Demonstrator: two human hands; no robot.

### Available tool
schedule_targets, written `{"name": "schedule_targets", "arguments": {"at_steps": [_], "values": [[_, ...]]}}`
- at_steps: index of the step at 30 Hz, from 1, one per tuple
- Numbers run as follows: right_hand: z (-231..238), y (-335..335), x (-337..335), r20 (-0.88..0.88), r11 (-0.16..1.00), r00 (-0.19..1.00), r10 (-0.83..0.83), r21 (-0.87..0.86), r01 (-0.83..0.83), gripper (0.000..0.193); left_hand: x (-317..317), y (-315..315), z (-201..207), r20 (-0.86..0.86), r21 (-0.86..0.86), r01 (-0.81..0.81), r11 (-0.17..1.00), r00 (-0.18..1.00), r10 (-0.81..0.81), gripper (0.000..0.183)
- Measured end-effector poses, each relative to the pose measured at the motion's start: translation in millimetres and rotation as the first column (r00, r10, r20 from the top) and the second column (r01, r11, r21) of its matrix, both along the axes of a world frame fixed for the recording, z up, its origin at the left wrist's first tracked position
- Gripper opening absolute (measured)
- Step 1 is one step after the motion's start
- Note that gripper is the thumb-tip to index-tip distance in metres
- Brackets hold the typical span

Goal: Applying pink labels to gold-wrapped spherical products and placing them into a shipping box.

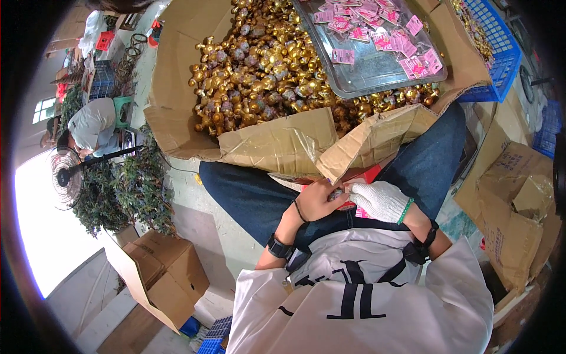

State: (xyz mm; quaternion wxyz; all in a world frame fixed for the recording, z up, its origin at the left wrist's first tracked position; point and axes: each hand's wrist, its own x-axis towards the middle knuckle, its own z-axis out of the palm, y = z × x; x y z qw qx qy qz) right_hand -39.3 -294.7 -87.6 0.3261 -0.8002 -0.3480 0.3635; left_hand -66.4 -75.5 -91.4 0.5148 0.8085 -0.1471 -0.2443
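Observation:
Over my lap, my left hand [318, 202] is bare and its fingers are closed round a small shiny piece [336, 194], mostly hidden by them. My right hand [381, 201], in a white knitted glove with a green cuff edge, meets it with fingers bent together; what they pinch is hidden. A bit of pink card [361, 213] shows just below the gloved fingers. Something red [371, 173] lies behind the hands. Beyond my knees, a big open carton [277, 138] holds a heap of small gold figures [253, 76] with glittery parts.
A clear plastic tray [377, 88] of pink printed cards [343, 56] rests on the heap. At the right stand a blue crate [501, 71] and an opened carton [507, 206]. Leftward are a fan [66, 177], leafy plants [141, 189], another carton [177, 274] and a bent-over person [94, 127].

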Motion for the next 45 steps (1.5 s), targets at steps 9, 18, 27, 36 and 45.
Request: {"name": "schedule_targets", "arguments": {"at_steps": [9,18,27,36,45], "values": [[3.2,-0.6,2.8,-0.015,0.999,1.0,-0.025,0.041,0.025,0.027,0.6,-0.8,-1.5,-0.108,0.033,-0.019,0.999,0.994,0.023,0.025],[1.5,1.4,0.6,-0.063,0.985,0.986,-0.151,0.072,0.156,0.021,-1.9,0.3,-13.4,-0.217,0.037,-0.032,0.999,0.975,0.039,0.025],[8.8,-2.3,6.2,-0.007,0.992,0.998,-0.068,0.111,0.068,0.023,0.1,-1.4,-10.5,-0.199,0.027,-0.065,0.998,0.978,0.069,0.022],[2.5,-2.9,3.3,0.028,0.997,0.999,-0.029,0.074,0.027,0.026,0.0,-0.5,-10.1,-0.199,0.062,-0.048,0.997,0.978,0.06,0.023],[3.8,-3.3,4.1,0.037,0.997,0.999,-0.033,0.073,0.03,0.031,-0.1,-1.5,-10.8,-0.215,0.034,-0.074,0.997,0.973,0.079,0.031]]}}
